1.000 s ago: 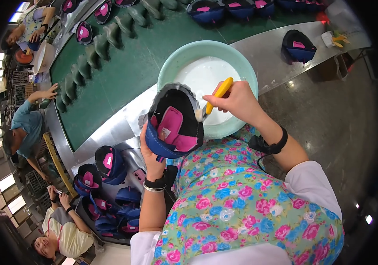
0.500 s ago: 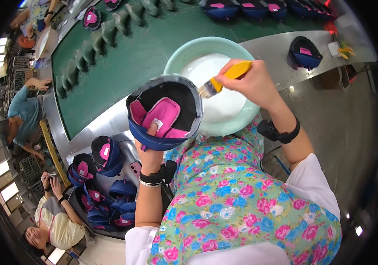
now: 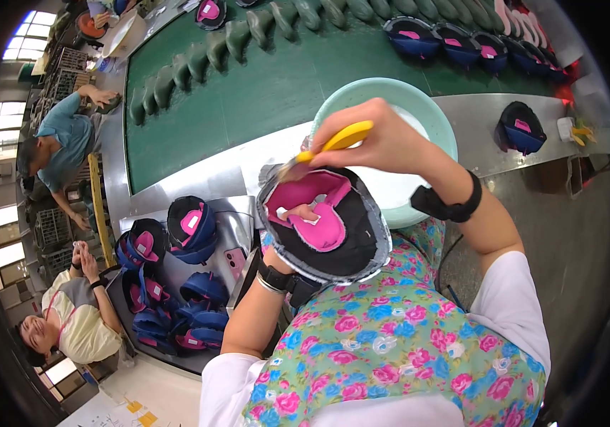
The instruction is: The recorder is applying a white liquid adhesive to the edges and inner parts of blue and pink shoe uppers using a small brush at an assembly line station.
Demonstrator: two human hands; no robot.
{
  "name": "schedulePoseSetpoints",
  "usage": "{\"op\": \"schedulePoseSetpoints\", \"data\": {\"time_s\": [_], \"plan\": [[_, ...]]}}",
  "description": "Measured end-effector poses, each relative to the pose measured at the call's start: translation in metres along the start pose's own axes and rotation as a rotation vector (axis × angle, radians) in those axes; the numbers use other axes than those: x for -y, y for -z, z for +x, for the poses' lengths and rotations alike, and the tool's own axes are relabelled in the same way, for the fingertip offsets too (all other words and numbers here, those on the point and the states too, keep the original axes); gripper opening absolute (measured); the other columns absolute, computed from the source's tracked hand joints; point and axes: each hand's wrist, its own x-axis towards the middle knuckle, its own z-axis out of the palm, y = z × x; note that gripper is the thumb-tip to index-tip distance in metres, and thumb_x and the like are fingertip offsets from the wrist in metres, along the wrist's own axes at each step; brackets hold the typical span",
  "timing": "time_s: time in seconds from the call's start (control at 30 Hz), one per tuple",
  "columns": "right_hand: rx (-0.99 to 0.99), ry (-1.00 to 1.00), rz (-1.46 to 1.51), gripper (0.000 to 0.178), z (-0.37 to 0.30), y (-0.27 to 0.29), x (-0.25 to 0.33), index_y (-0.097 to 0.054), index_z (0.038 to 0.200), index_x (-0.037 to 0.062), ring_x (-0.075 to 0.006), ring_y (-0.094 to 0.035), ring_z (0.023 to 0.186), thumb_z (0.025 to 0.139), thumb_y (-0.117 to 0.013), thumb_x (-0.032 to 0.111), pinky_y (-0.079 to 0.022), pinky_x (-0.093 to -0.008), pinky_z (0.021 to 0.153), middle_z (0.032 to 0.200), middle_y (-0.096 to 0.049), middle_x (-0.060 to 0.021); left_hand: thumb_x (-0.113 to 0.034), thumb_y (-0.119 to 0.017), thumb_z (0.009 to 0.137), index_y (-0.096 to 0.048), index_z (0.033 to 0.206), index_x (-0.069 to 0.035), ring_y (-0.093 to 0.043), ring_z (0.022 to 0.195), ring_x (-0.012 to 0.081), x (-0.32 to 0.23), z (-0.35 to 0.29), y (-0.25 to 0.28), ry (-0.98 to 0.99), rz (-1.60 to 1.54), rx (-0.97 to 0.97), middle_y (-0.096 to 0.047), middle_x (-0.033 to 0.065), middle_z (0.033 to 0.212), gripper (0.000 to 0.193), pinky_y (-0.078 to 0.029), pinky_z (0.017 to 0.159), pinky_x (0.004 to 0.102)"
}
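Observation:
My left hand [image 3: 278, 262] grips a blue shoe upper [image 3: 355, 252] with black and pink lining, its opening facing up toward me. The thumb reaches inside over the pink part, while the other fingers are hidden beneath. In my right hand [image 3: 379, 139] is a flat paintbrush [image 3: 340, 139] with a yellow handle. Its bristles touch the upper's grey rim at the far left side. Beyond the upper, partly covered by my right hand and forearm, stands a pale green basin [image 3: 446, 132] of white liquid.
Green shoe lasts [image 3: 237, 39] line a green work surface [image 3: 198, 121] with a metal border. More uppers [image 3: 412, 39] sit at the far right, one upper [image 3: 522, 128] alone on metal. A tray of uppers [image 3: 201, 288] and a pink phone [image 3: 235, 261] lie left. Two co-workers [image 3: 70, 139] are farther left.
My right hand has brought the brush left from over the basin to the upper's rim. My left hand has turned the upper, so the pink part now lies toward its far left side.

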Motion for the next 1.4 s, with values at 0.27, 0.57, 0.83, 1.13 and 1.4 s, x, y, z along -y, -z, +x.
{"op": "schedulePoseSetpoints", "data": {"time_s": [0.27,0.57,0.83,1.13,1.4], "plan": [[-0.211,-0.563,-0.275,0.027,-0.036,0.024,0.024,-0.065,0.077,-0.0012,-0.0104,-0.054,0.054,0.088,-0.061,0.023,-0.043,-0.0261,0.051,0.060,-0.060,-0.0057,-0.013,-0.051,0.090,-0.061,0.097,-0.002,-0.063,0.084,0.0204,-0.034,-0.009,-0.035,0.092,-0.546,-0.047,-0.063,0.0087,0.096,0.017,-0.054,0.078,0.0354],[0.158,-0.451,-0.242,0.033,0.048,-0.013,0.050,-0.068,0.094,0.0003,-0.0170,-0.052,0.055,0.068,-0.078,0.018,-0.044,-0.0302,0.058,0.068,-0.061,-0.0135,0.006,-0.051,0.085,-0.011,0.149,-0.012,-0.040,0.125,0.0182,-0.080,0.029,-0.007,-0.666,0.341,-0.127,-0.036,0.0109,0.139,0.077,-0.034,0.105,0.0316],[0.055,-0.540,-0.842,0.037,0.070,0.081,-0.097,-0.070,0.098,0.0152,-0.0324,-0.059,0.085,0.064,-0.076,0.028,-0.048,-0.0425,0.071,0.084,-0.062,-0.0146,-0.016,-0.072,0.071,-0.061,0.102,-0.001,-0.055,0.096,0.0353,-0.097,-0.076,0.186,0.090,1.470,-0.655,-0.059,0.0159,0.101,0.036,-0.045,0.085,0.0439],[0.023,-0.706,-1.244,0.035,0.034,0.133,-0.201,-0.068,0.104,0.0149,-0.0262,-0.056,0.099,0.070,-0.073,0.014,-0.051,-0.0384,0.081,0.108,-0.063,-0.0046,-0.006,-0.070,0.069,-0.060,0.100,-0.003,-0.051,0.094,0.0336,-0.073,-0.085,0.174,0.005,1.765,-0.719,-0.055,0.0130,0.095,0.033,-0.041,0.075,0.0438],[0.256,0.036,-0.727,0.055,0.066,-0.064,-0.030,-0.061,0.111,0.0109,-0.0279,-0.055,0.101,0.060,-0.080,0.020,-0.054,-0.0368,0.076,0.121,-0.058,-0.0001,-0.004,-0.068,0.068,-0.058,0.093,-0.005,-0.051,0.089,0.0296,-0.165,-0.020,0.021,-0.602,1.668,-0.161,-0.052,0.0099,0.089,0.027,-0.040,0.080,0.0397]]}}
